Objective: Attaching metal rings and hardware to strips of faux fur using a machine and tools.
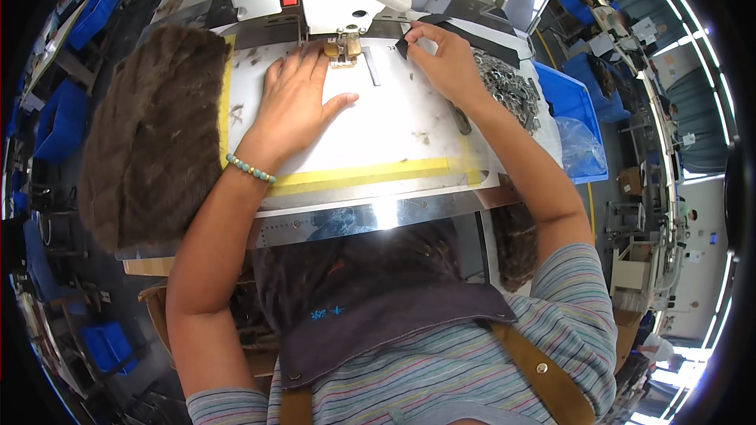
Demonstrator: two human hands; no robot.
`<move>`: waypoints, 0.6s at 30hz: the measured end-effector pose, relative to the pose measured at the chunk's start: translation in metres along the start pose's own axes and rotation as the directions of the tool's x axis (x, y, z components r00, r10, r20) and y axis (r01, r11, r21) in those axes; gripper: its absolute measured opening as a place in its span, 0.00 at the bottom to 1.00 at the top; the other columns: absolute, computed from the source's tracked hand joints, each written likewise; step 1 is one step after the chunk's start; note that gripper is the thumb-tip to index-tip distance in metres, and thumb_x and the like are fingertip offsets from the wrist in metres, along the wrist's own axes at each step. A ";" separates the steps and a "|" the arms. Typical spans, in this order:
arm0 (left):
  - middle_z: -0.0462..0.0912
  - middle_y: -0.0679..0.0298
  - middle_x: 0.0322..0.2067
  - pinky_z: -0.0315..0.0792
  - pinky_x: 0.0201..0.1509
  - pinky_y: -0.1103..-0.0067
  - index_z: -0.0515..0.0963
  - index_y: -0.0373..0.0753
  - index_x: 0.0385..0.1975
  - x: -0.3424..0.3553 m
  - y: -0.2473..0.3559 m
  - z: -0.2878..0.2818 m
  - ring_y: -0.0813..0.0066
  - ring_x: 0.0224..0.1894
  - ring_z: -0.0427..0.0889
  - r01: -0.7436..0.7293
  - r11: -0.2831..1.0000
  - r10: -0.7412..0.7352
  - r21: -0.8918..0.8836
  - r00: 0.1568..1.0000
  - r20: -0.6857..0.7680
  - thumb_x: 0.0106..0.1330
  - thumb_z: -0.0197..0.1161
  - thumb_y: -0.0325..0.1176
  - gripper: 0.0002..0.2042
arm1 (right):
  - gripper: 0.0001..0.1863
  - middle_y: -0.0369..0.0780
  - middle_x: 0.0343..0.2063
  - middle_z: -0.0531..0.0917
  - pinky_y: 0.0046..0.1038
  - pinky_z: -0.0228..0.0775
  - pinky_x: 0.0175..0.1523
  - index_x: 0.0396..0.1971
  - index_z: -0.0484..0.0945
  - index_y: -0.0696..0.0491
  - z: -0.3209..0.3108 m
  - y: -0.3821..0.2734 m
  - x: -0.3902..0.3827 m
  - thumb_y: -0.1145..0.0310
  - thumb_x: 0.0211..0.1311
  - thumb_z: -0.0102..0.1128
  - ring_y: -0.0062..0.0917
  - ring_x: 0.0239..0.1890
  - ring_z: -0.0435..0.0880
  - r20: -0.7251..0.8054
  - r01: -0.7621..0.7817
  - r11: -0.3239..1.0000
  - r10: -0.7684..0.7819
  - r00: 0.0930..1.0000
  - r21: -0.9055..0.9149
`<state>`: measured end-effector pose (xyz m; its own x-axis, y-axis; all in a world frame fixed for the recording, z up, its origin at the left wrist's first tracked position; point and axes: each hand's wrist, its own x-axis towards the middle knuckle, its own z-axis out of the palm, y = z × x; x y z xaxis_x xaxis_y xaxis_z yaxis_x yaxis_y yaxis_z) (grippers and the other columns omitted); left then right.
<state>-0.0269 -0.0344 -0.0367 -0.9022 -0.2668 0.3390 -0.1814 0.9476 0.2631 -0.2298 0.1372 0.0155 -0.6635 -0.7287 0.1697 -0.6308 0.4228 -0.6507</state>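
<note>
My left hand [293, 104] lies flat on the white sewing bed [378, 130], fingers stretched toward the machine and thumb spread to the right. Its fingertips are just left of the presser foot [343, 50] of a white sewing machine [335, 0]. Right of the foot, my right hand [447, 61] is closed in a pinch on the end of a black fabric strip [402, 48]. More black strip [484, 43] stretches behind that hand to the right; whether it is the same piece, I cannot tell. Brown fur [161, 134] is heaped at the left edge of the bed.
Metal rings and clasps [510, 88] are piled right of my right hand, beside a blue bin [571, 98] with clear plastic [576, 142]. Yellow tape [370, 174] borders the bed. A small dark tool [461, 120] lies under my right wrist. More fur [516, 248] hangs below the table.
</note>
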 end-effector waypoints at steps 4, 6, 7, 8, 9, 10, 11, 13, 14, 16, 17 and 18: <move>0.63 0.41 0.76 0.46 0.84 0.57 0.64 0.24 0.74 -0.002 0.003 -0.017 0.48 0.82 0.53 0.079 0.997 -0.079 0.010 0.995 0.066 0.76 0.59 0.59 0.42 | 0.08 0.43 0.65 0.84 0.26 0.69 0.66 0.42 0.86 0.55 0.016 0.017 -0.007 0.69 0.65 0.67 0.23 0.58 0.84 0.012 0.134 0.978 -0.138 0.990 0.160; 0.64 0.40 0.76 0.47 0.84 0.58 0.64 0.24 0.73 -0.002 0.001 -0.018 0.48 0.82 0.54 0.081 0.996 -0.083 0.032 0.995 0.061 0.75 0.59 0.59 0.42 | 0.08 0.45 0.69 0.80 0.29 0.63 0.73 0.43 0.86 0.55 0.020 0.025 -0.006 0.69 0.68 0.67 0.27 0.67 0.79 0.054 0.149 0.949 -0.170 0.984 0.276; 0.65 0.40 0.75 0.47 0.84 0.58 0.65 0.23 0.73 -0.002 0.001 -0.019 0.48 0.82 0.54 0.087 0.995 -0.090 0.057 0.994 0.057 0.75 0.59 0.58 0.42 | 0.09 0.46 0.72 0.77 0.30 0.70 0.66 0.42 0.86 0.53 0.024 0.029 -0.003 0.65 0.68 0.69 0.28 0.61 0.84 0.035 0.221 0.903 -0.251 0.967 0.369; 0.65 0.40 0.75 0.47 0.84 0.58 0.65 0.23 0.73 -0.002 0.002 -0.019 0.48 0.82 0.54 0.084 0.995 -0.087 0.055 0.995 0.057 0.75 0.59 0.58 0.42 | 0.10 0.46 0.74 0.74 0.32 0.77 0.58 0.41 0.87 0.52 0.025 0.033 -0.001 0.62 0.67 0.70 0.29 0.54 0.88 0.007 0.289 0.842 -0.328 0.945 0.455; 0.65 0.40 0.75 0.48 0.83 0.58 0.65 0.23 0.73 -0.004 0.001 -0.021 0.47 0.82 0.55 0.096 0.993 -0.102 0.075 0.992 0.074 0.75 0.59 0.58 0.42 | 0.11 0.45 0.76 0.72 0.30 0.76 0.59 0.45 0.88 0.51 0.023 0.030 -0.002 0.62 0.69 0.69 0.29 0.59 0.86 0.125 0.204 0.885 -0.278 0.952 0.419; 0.66 0.40 0.74 0.49 0.83 0.58 0.65 0.23 0.73 -0.005 0.001 -0.023 0.47 0.81 0.56 0.108 0.990 -0.117 0.095 0.989 0.092 0.75 0.60 0.58 0.42 | 0.11 0.45 0.76 0.72 0.30 0.76 0.59 0.45 0.88 0.51 0.021 0.027 -0.005 0.62 0.69 0.69 0.29 0.59 0.86 0.127 0.204 0.885 -0.280 0.952 0.419; 0.66 0.40 0.74 0.49 0.83 0.58 0.65 0.23 0.73 -0.007 0.002 -0.024 0.47 0.81 0.56 0.110 0.989 -0.119 0.095 0.989 0.092 0.75 0.60 0.58 0.42 | 0.10 0.46 0.76 0.71 0.31 0.69 0.68 0.48 0.88 0.51 0.020 0.024 -0.009 0.66 0.71 0.67 0.30 0.67 0.78 0.212 0.148 0.931 -0.228 0.950 0.335; 0.67 0.41 0.74 0.50 0.83 0.58 0.67 0.23 0.71 -0.007 0.006 -0.028 0.48 0.81 0.57 0.109 0.987 -0.121 0.117 0.987 0.103 0.75 0.61 0.57 0.41 | 0.14 0.45 0.76 0.71 0.35 0.66 0.76 0.54 0.87 0.50 0.018 0.026 -0.013 0.73 0.73 0.63 0.37 0.76 0.72 0.213 0.225 0.966 -0.247 0.945 0.124; 0.67 0.41 0.74 0.50 0.83 0.58 0.67 0.23 0.71 -0.006 0.006 -0.029 0.48 0.81 0.57 0.111 0.987 -0.123 0.118 0.987 0.102 0.75 0.61 0.57 0.41 | 0.14 0.45 0.76 0.71 0.35 0.66 0.76 0.54 0.87 0.50 0.015 0.028 -0.013 0.73 0.73 0.63 0.37 0.76 0.72 0.214 0.227 0.966 -0.249 0.945 0.125; 0.69 0.41 0.72 0.51 0.82 0.58 0.69 0.22 0.70 -0.007 0.008 -0.030 0.48 0.80 0.59 0.099 0.984 -0.114 0.148 0.989 0.097 0.75 0.61 0.56 0.39 | 0.19 0.43 0.76 0.71 0.38 0.61 0.79 0.60 0.84 0.50 0.008 0.032 -0.013 0.75 0.72 0.61 0.42 0.77 0.68 0.122 0.435 0.897 -0.424 0.897 -0.083; 0.69 0.41 0.72 0.51 0.82 0.58 0.69 0.22 0.70 -0.007 0.008 -0.031 0.48 0.80 0.59 0.101 0.984 -0.116 0.148 0.988 0.098 0.75 0.61 0.56 0.39 | 0.19 0.43 0.76 0.71 0.38 0.61 0.79 0.60 0.84 0.50 0.006 0.034 -0.011 0.75 0.72 0.61 0.42 0.77 0.68 0.124 0.435 0.897 -0.424 0.897 -0.081; 0.71 0.41 0.71 0.53 0.81 0.58 0.70 0.23 0.69 -0.008 0.008 -0.033 0.48 0.79 0.60 0.085 0.985 -0.098 0.150 0.992 0.080 0.75 0.61 0.56 0.38 | 0.21 0.42 0.76 0.70 0.41 0.57 0.81 0.64 0.81 0.50 0.005 0.033 -0.008 0.73 0.74 0.58 0.43 0.79 0.64 0.186 0.529 0.836 -0.502 0.845 -0.146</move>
<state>-0.0088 -0.0301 -0.0077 -0.9085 -0.3434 0.2380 -0.3143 0.9370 0.1522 -0.2436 0.1543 -0.0114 -0.1690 -0.9278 0.3327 -0.9372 0.0467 -0.3457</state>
